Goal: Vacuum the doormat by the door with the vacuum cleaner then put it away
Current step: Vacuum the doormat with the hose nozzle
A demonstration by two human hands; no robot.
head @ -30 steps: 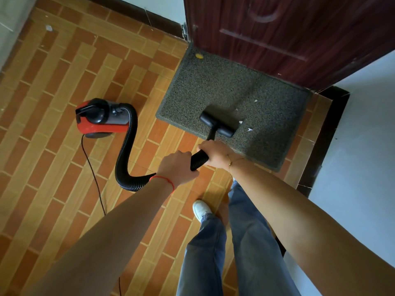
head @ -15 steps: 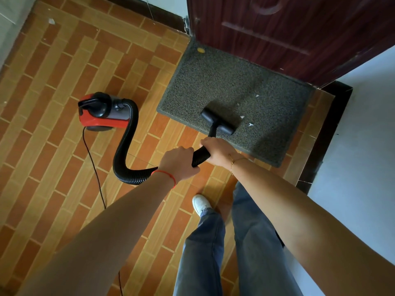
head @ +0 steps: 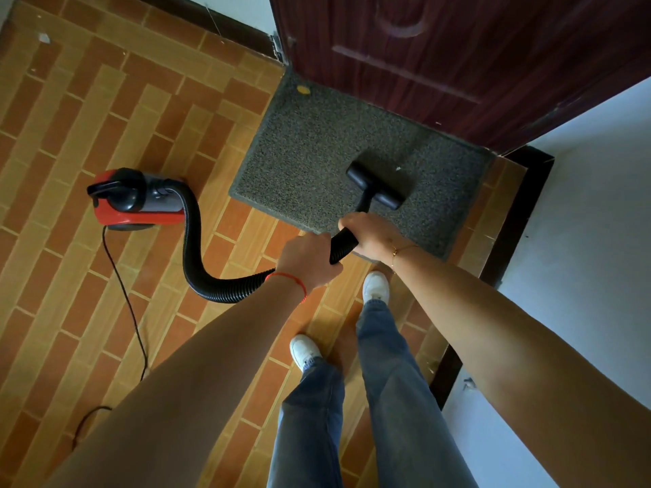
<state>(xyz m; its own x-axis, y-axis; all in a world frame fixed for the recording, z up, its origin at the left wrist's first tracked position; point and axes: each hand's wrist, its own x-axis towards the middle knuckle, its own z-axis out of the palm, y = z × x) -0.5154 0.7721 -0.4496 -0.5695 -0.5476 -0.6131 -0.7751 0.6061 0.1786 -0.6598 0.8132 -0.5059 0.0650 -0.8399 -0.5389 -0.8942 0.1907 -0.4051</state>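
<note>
Seen from above, a person stands on an orange brick-patterned tile floor (head: 105, 110) and vacuums a dark grey doormat (head: 317, 149) that lies against the foot of a dark red wooden door (head: 458, 58). Both hands are wrapped around the black ribbed hose (head: 197, 255): the left hand (head: 310, 258) grips it lower down and the right hand (head: 370, 234) grips it just beyond, close to the short tube that leads to the black floor nozzle (head: 375, 184). The nozzle rests flat on the near right part of the mat. The small red and black canister vacuum cleaner (head: 135, 199) sits on the tiles to the left of the mat, apart from it, with a thin black power cord (head: 123, 294) trailing toward the bottom left. The canister looks compact and probably light enough to lift by its top handle with one hand; the hose is flexible and will bend and drag behind, so steering is best done from the stiff end nearest the nozzle. The mat looks coarse and springy and may grip the nozzle. A pale fleck (head: 398, 168) and a yellow spot (head: 302, 89) remain on the mat. The fingertips are hidden under the hose, the cord's plug is out of frame, and any switch on the canister is too dark to make out.
</note>
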